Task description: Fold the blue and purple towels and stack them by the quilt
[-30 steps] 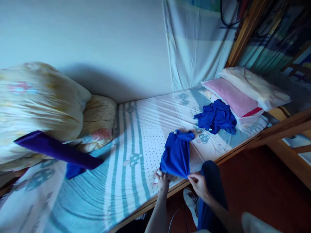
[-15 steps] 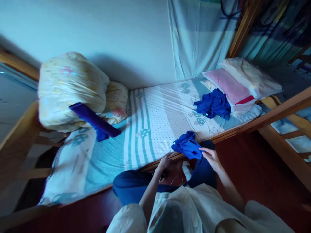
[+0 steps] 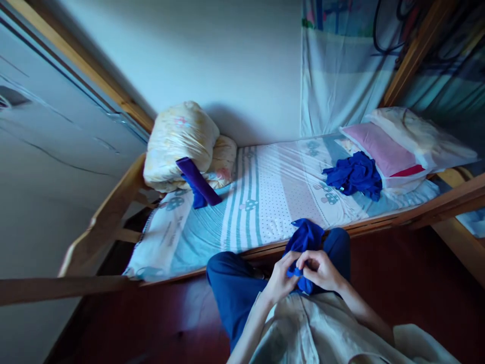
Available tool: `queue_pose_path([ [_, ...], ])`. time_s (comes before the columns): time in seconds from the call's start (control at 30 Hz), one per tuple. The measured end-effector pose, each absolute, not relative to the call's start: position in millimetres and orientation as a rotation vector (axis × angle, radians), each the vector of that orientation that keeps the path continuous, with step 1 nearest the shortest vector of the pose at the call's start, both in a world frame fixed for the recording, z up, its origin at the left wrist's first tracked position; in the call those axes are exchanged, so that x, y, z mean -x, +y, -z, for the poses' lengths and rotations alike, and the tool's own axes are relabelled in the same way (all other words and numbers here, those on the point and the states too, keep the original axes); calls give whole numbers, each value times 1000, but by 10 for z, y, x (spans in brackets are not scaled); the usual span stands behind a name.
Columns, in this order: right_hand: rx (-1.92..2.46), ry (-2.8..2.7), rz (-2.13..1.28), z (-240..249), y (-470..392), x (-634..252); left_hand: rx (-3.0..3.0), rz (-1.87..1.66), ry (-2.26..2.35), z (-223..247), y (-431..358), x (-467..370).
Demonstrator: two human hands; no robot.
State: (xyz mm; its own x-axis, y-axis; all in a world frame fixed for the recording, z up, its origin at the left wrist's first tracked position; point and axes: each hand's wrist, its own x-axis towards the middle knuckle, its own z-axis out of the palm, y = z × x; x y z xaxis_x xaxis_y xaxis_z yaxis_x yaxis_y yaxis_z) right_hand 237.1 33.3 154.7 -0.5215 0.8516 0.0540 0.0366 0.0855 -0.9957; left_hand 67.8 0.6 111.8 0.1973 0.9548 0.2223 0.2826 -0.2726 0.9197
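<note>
A crumpled blue cloth [image 3: 304,236] hangs between my knees, its upper end resting against the bed's edge. My left hand [image 3: 283,275] grips it from the left with curled fingers. Close beside it, my right hand [image 3: 322,269] pinches the same cloth, thumb and forefinger bent together. The two hands nearly touch over my lap. Part of the cloth is hidden behind the fingers. Its exact kind does not show.
A heap of blue cloth [image 3: 354,174] lies by a pink pillow [image 3: 386,151] on the bed [image 3: 265,222]. Folded purple-blue cloth [image 3: 199,182] leans on a bundled quilt [image 3: 180,141] at the left. A wooden rail [image 3: 454,199] borders the right side.
My hands have come together over my lap, and my left hand now grips the cloth too. The cloth has been drawn closer to me. The view has shifted left.
</note>
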Motion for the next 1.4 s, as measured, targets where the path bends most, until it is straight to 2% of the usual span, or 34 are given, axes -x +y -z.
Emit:
queue_pose_path([
  [0.13,936,-1592,-1412,-1841,378,-2683,-1672,-973,1039,-1454,234,-735],
  [0.37,943,-1819,-1053,-2252,397,-3097,-1478,-657,653,-1760,327,-824],
  [0.5,822,-1975,-921,-2404,444,-3046,-1544,-683,677,-2003,424,-930],
  [0.7,683,-2171,-615,-2623,601,-3097,-2004,-724,856,-2199,653,-799],
  [0.87,704,-2233,-212,-2886,688,-3360,-2296,-455,1114,-1998,692,-640],
  [1.07,766,-2108,181,-2992,727,-3742,-2233,-167,1439,-1289,651,-472],
  [1.23,996,-1941,391,-2962,766,-4130,-2085,-218,1724,-943,701,63],
  [1.4,1194,-1807,493,-2920,823,-4447,-2078,-442,1755,-1122,669,779],
])
